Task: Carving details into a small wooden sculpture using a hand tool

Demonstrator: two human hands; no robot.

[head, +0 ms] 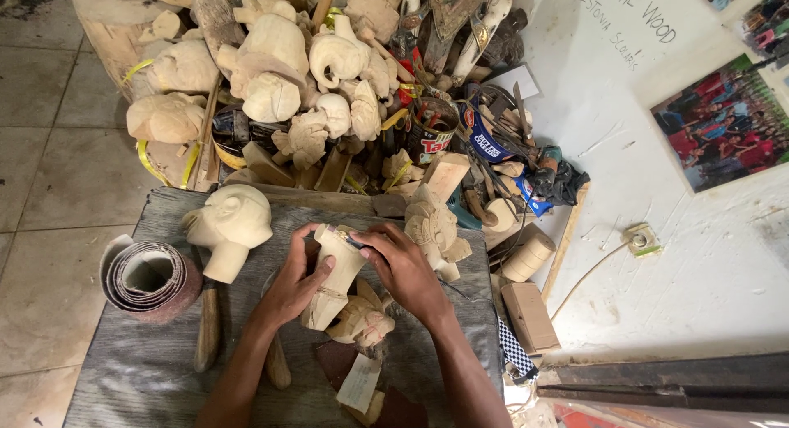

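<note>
Nearest, on the grey desk (pixel 131 370): sandpaper scraps, wooden tool handles (pixel 207 325) and a small carved figure (pixel 362 321); above these the left hand (pixel 292 284) has its fingers closed round a pale unfinished carving (pixel 335 272), held upright over the desk. The right hand (pixel 403 268) pinches a small tool or abrasive against the carving's top; judged a surface-finishing step, calling for steady grip and turning the piece. Beyond: sandpaper roll (pixel 148 280), rounded carved head (pixel 230 222), heaped carved blanks (pixel 279 66).
</note>
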